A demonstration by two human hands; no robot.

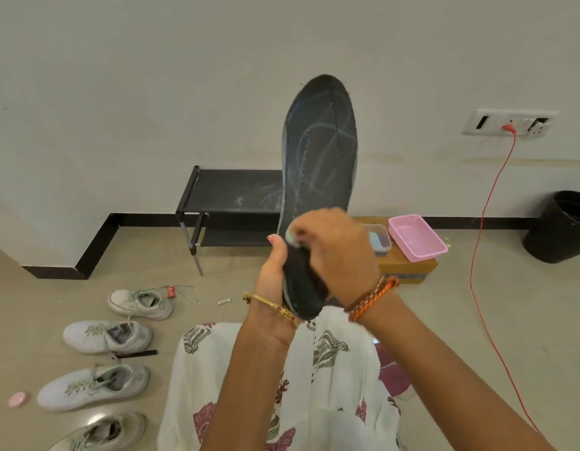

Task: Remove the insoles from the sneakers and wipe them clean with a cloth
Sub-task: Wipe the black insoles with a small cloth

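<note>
Starting at the left of the floor, four white sneakers are seen in a row: the farthest sneaker, the second sneaker, the third sneaker and the nearest sneaker, the last cut by the frame edge. A black stick-like tool is laid between the second and third sneaker, and a small pink round object lies near the third.

At centre, a dark insole is held upright, toe end up, in front of a black shoe rack. White smears are visible on its upper surface. Its heel end is gripped by the left hand, thumb along the near edge. The right hand is curled over the insole just above that grip, with a small pale object pinched at the fingertips; whether this is a cloth cannot be told.

To the right, a pink basket and a clear container are carried on a cardboard box. A red cable is run from a wall socket, and a black bin stands beyond.

The wiping step is judged to be in hand, with the smears not yet removed. The next move is judged to call for strokes toward the toe, with the heel braced so that the flexible insole is not bent.
</note>
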